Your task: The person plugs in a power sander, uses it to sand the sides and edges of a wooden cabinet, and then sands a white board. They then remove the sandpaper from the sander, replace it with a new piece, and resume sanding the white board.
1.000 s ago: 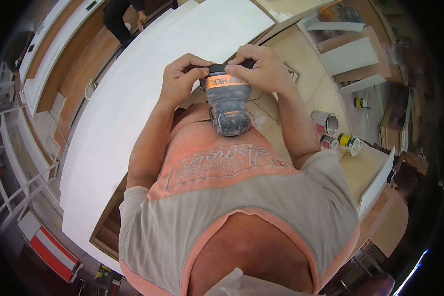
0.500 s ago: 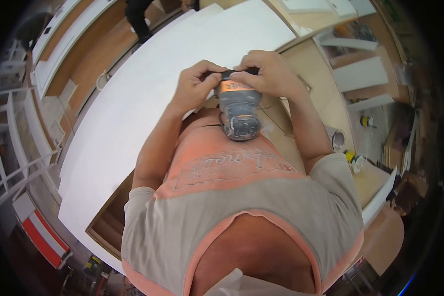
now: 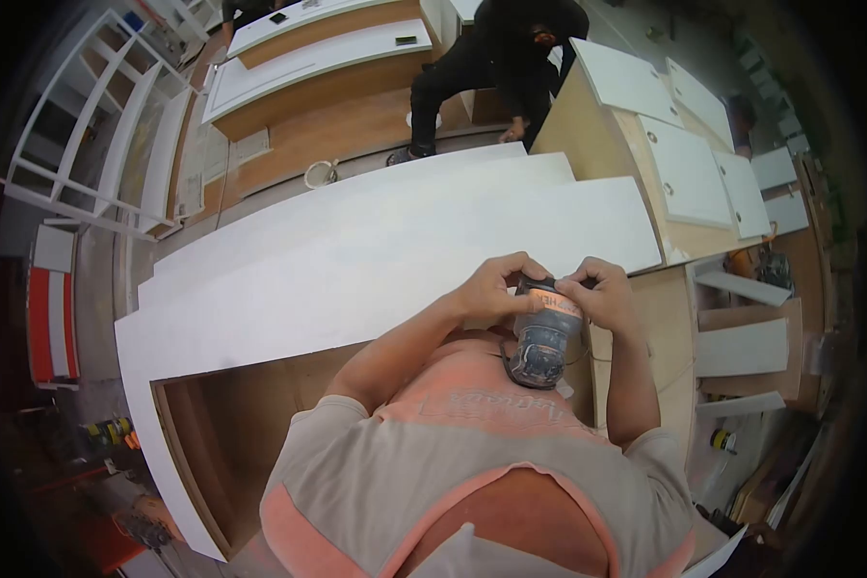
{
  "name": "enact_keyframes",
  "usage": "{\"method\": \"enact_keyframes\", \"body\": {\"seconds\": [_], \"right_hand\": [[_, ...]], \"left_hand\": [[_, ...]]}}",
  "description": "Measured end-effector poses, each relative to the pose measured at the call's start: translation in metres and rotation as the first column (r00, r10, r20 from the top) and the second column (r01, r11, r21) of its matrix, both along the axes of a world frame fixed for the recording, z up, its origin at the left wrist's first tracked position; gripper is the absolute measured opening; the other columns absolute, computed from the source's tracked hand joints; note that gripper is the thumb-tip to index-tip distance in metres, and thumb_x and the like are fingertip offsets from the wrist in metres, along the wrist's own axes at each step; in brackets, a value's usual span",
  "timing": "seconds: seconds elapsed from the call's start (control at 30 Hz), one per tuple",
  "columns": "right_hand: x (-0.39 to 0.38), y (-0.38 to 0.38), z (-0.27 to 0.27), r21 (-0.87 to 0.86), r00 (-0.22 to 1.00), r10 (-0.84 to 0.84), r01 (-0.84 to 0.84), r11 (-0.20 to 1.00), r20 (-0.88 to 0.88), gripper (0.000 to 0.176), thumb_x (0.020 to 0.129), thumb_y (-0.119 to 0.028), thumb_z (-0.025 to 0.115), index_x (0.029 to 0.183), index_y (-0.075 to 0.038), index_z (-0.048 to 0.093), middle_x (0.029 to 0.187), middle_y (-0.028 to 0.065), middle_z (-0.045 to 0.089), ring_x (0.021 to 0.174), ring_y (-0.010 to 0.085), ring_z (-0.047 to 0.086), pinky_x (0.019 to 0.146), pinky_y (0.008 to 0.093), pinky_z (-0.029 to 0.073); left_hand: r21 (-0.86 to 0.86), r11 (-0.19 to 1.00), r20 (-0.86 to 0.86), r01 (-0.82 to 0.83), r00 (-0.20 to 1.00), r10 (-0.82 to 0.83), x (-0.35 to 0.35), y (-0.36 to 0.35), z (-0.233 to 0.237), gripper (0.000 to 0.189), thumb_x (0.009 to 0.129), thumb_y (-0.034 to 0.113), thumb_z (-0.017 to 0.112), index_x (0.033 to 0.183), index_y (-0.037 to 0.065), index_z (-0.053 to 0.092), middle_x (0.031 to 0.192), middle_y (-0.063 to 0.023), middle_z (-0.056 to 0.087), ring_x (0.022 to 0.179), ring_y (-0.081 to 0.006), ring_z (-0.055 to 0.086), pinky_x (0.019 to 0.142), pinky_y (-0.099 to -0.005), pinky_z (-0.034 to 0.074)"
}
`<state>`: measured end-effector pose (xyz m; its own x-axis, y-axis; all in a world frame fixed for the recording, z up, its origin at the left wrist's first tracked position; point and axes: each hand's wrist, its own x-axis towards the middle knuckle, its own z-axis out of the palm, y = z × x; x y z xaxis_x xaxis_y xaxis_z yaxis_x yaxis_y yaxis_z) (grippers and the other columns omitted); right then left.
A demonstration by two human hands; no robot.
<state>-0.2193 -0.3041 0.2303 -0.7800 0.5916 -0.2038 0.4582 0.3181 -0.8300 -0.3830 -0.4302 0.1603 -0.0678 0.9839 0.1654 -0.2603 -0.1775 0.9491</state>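
Note:
A dusty grey-and-black power sander (image 3: 541,352) with an orange band is held in front of my chest, its black flat end pointing away from me. My left hand (image 3: 496,287) closes on the left side of that end, thumb and fingers pinched at its edge. On the other side, my right hand (image 3: 602,292) grips the same edge with bent fingers. The sander's rounded body hangs toward my shirt. Beside and beyond my arms lies a long white panel (image 3: 356,250) on top of a wooden cabinet frame (image 3: 260,405).
A person in black (image 3: 501,67) crouches beyond the white panel. White doors (image 3: 684,169) rest on a wooden cabinet at the upper right. A roll of tape (image 3: 320,174) lies on the floor past the panel. White shelving frames (image 3: 116,125) stand upper left.
The view has swung, so the sander and both hands appear lower and further right, and the person in black shows more fully. Both hands keep hold of the sander's black end.

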Motion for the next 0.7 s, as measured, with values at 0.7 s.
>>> {"method": "enact_keyframes", "body": {"seconds": [0.7], "right_hand": [[-0.098, 0.025, -0.044, -0.341, 0.665, 0.742, -0.718, 0.606, -0.082, 0.014, 0.079, -0.004, 0.059, 0.089, 0.005, 0.061, 0.076, 0.0073, 0.061, 0.067, 0.0104, 0.055, 0.062, 0.0236, 0.044]], "left_hand": [[-0.183, 0.701, 0.12, -0.689, 0.693, 0.711, 0.075, -0.088, -0.031, 0.059, 0.066, 0.007, 0.077, 0.117, 0.001, 0.048, 0.106, -0.0087, 0.057, 0.097, -0.0155, 0.055, 0.083, -0.0299, 0.046]]}}
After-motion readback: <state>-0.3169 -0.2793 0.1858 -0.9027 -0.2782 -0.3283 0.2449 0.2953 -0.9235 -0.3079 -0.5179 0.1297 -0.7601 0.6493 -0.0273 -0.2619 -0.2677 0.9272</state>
